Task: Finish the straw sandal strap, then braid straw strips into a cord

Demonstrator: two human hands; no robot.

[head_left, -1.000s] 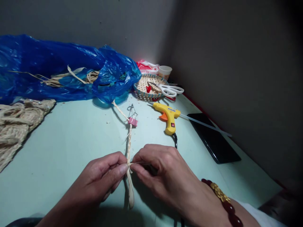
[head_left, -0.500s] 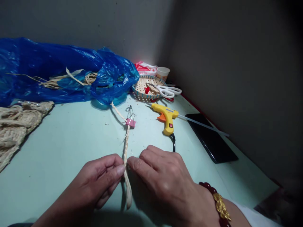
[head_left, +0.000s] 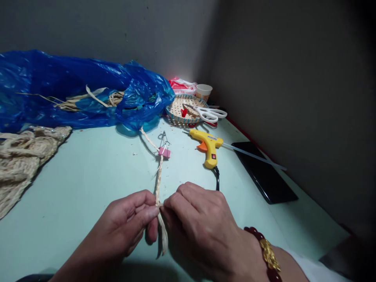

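A pale braided straw cord (head_left: 159, 176) runs down the table from under the blue plastic bag (head_left: 73, 94) toward me. A pink binder clip (head_left: 164, 150) is clamped on it partway along. My left hand (head_left: 129, 227) pinches the near end of the braid between thumb and forefinger. My right hand (head_left: 199, 227), with a red and gold bead bracelet at the wrist, pinches the same spot from the right. Loose flat strands hang below my fingers.
A yellow glue gun (head_left: 208, 145) with a black cable lies right of the braid. Behind it, white scissors (head_left: 210, 113) rest on a woven basket (head_left: 179, 113), beside a paper cup (head_left: 203, 91). A black phone (head_left: 264, 172) lies at right. Woven straw matting (head_left: 20, 156) sits at left.
My right hand drew in from a sideways pull on a strand and closed up against my left thumb. The loose strands below my fingers shifted slightly.
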